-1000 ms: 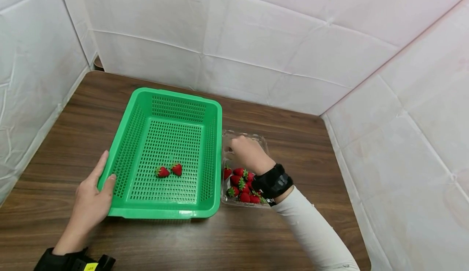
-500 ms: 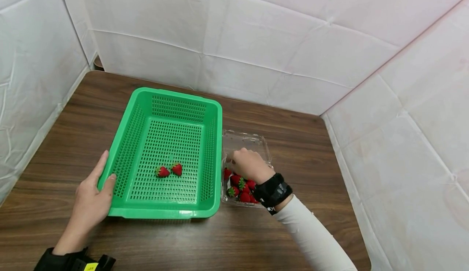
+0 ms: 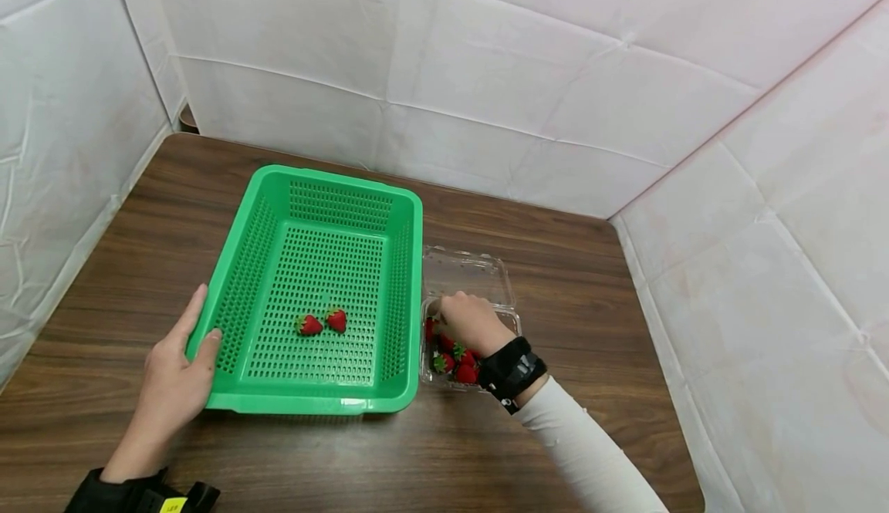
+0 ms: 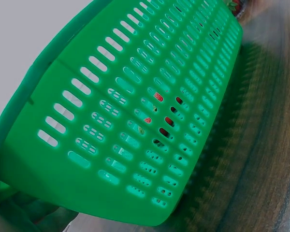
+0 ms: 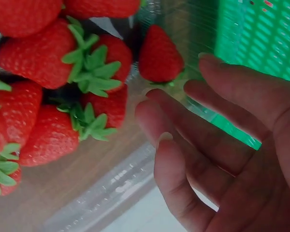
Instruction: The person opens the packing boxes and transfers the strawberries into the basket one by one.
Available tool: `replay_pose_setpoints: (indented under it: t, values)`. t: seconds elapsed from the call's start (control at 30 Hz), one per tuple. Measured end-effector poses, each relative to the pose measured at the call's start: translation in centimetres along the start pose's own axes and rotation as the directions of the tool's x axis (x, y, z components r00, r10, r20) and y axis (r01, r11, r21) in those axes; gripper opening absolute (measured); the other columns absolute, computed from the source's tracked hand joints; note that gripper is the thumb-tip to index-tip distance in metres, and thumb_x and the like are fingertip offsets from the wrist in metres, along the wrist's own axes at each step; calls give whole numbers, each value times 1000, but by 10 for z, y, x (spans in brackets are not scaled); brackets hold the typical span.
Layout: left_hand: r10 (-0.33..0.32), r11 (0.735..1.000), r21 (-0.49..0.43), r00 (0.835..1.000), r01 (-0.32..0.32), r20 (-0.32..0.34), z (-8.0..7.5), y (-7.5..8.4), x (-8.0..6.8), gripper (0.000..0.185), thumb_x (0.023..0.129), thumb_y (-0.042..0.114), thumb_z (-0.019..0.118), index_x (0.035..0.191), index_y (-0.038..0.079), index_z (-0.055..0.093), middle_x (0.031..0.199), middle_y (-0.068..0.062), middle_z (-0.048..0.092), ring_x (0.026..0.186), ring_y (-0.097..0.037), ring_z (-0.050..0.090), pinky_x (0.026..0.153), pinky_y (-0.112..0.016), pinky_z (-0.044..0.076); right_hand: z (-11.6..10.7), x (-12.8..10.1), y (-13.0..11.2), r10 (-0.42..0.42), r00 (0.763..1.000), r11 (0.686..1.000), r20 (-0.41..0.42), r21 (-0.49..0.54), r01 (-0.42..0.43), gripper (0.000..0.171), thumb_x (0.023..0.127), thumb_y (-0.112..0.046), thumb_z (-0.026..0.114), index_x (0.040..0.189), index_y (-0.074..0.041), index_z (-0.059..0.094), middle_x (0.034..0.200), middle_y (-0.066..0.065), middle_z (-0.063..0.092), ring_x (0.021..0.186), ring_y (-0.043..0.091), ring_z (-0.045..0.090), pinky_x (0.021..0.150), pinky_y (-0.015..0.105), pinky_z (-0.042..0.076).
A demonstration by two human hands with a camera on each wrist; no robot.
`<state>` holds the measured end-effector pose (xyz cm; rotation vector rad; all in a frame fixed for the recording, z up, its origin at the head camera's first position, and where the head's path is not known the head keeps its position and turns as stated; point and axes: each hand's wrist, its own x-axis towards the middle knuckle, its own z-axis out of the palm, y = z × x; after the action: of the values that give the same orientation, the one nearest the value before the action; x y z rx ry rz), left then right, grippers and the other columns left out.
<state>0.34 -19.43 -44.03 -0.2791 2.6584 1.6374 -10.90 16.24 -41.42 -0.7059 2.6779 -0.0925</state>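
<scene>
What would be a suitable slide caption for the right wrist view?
Right hand, holding nothing, beside red strawberries in a clear plastic clamshell, with a perforated green basket alongside.

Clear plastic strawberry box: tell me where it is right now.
In the head view, the clear plastic box sits on the table just right of the green basket, with the right hand over its strawberries.

Got two red strawberries (image 3: 309, 325) chilling in a green slotted basket (image 3: 305, 403) here, more berries (image 3: 466, 373) heaped in an open clear punnet (image 3: 467, 275) alongside.
</scene>
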Motion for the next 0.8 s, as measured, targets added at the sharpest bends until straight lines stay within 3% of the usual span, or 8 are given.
replay_pose_setpoints:
  t: [0.27,0.8]
  values:
    - [6,1000,-10,1000,-6,-10,0,1,-1,58,105,25,35,153,39,5,158,-22,18,142,-45,21,101,-69,28,5,-1,-1,9,1000,1000,-27,-21,-9,6,87,-20,72,87,-15,69,78,3,65,74,22,60,59,34,45]
    - [-1,1000,-5,1000,1,-4,0,0,0,58,105,23,35,154,37,6,158,-24,18,141,-47,23,100,-69,29,18,3,0,-11,997,997,-77,-72,5,27,84,-20,75,73,-14,52,66,0,55,62,16,56,57,31,41]
